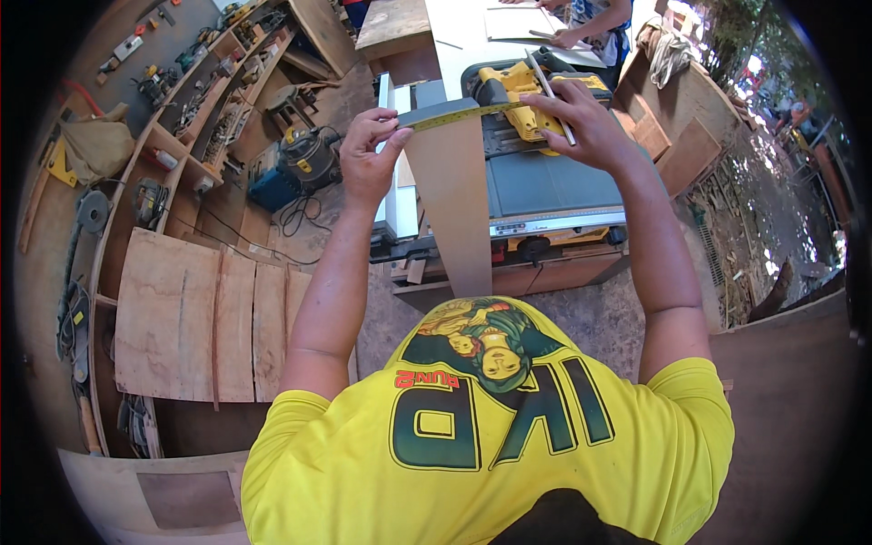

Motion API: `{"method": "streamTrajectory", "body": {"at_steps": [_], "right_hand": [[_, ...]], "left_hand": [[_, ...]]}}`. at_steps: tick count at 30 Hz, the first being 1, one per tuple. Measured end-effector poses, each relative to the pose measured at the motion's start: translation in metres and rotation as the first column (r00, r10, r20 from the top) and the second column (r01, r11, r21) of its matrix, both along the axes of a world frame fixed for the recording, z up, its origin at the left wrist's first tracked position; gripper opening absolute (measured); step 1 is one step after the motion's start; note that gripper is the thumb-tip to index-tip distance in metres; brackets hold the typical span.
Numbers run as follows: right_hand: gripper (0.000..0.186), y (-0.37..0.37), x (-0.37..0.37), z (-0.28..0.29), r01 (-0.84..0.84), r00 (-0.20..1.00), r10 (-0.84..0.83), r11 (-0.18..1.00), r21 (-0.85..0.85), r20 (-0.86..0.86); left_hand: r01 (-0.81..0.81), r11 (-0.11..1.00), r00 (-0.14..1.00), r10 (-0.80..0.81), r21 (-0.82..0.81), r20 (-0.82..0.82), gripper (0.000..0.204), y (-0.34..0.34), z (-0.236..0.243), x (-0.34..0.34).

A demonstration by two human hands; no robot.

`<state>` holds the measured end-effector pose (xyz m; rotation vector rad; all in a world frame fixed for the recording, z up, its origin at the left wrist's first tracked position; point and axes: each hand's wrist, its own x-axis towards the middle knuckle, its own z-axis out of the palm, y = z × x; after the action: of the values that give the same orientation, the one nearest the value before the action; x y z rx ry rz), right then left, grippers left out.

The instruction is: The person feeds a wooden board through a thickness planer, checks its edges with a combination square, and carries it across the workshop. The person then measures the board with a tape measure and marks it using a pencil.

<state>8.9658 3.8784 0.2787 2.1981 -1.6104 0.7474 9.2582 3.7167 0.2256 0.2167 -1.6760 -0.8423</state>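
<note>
A long plywood strip lies on the table saw, running toward me. A yellow tape measure blade stretches across the strip's far end. My left hand pinches the tape's end at the strip's left edge. My right hand presses the tape down at the right and grips a pencil that points away from me. A yellow power tool sits on the saw just behind the tape.
Plywood sheets lie on the floor at left, beside a shelf of tools and a blue and black vacuum. Another person works at a white table behind the saw. Wooden boards lean at right.
</note>
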Motion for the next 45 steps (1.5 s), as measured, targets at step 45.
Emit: {"method": "streamTrajectory", "body": {"at_steps": [45], "right_hand": [[0.062, 0.002, 0.001, -0.008, -0.008, 1.0, 0.006, 0.994, -0.105, -0.021]], "left_hand": [[0.043, 0.998, 0.994, -0.039, -0.039, 0.1, 0.017, -0.002, 0.008, 0.005]]}}
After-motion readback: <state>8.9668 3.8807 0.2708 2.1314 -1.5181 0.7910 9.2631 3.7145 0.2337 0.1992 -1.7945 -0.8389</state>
